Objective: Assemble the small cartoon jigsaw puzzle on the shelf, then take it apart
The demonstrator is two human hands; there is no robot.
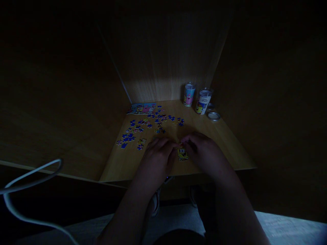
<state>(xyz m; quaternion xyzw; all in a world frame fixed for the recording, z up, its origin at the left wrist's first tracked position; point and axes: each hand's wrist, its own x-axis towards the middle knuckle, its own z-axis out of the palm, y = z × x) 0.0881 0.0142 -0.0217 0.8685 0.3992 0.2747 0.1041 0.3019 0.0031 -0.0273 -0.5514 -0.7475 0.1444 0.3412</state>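
Note:
My left hand [159, 153] and my right hand [201, 151] meet over a small joined patch of yellow cartoon puzzle pieces [182, 154] on the wooden desk [224, 143]. The fingertips of both hands pinch together at the top of that patch, on a piece too small and dark to make out. Several loose blue puzzle pieces [143, 131] lie scattered beyond my left hand. A flat printed cartoon picture [142, 108] lies at the back left of the desk.
Two cartoon-printed cans [189, 94] [203, 101] stand at the back right, with round lids [214, 116] beside them. Wooden partition walls enclose the desk at left, back and right. A white cable [28, 185] loops at lower left. The scene is very dim.

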